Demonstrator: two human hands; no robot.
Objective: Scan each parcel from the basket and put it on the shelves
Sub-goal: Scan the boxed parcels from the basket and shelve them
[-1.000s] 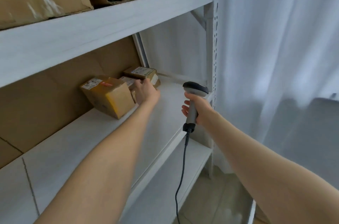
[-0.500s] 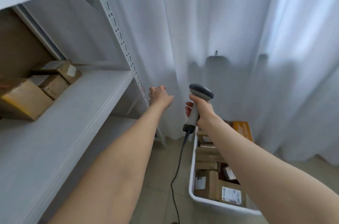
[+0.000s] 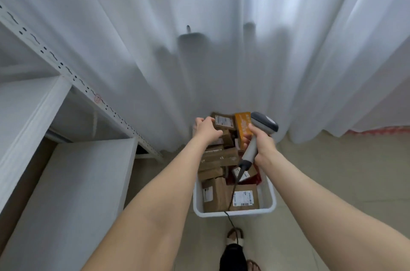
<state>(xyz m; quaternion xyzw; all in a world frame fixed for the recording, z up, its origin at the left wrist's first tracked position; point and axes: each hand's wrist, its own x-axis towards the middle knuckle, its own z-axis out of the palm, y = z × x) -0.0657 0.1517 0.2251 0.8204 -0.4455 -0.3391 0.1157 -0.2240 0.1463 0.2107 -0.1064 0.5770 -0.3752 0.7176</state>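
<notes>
Closest to me, below both grips, my foot in a white sandal (image 3: 235, 235) stands on the floor. The thin black cable (image 3: 231, 195) runs down from the right grip (image 3: 264, 146), over the parcels and out past that foot. I think I could step on it. Then the long grey plastic scanner (image 3: 264, 123) might get tugged out of my fingers.

The white plastic basket (image 3: 235, 213) sits under both grips and is full of parcels. A flat brown paper parcel with a white label (image 3: 243, 198) lies at the near end, right under the cable. If I lift a box from there, the cable may catch on it.

The right grip is wrapped tight round the scanner handle. A bright orange cardboard box (image 3: 241, 125) stands just left of it, very close. A small swing of the scanner could knock it over.

The left grip (image 3: 207, 131) is curled above the far end of the basket. It is right beside a small brown cardboard box with a white label (image 3: 223, 123). I cannot tell if it has hold of the box. The boxes there lie in a messy pile, so pulling one may tip the others. A hold on only a corner could slip.

Far left of the left grip are the white shelves (image 3: 66, 182), where the box must go.
</notes>
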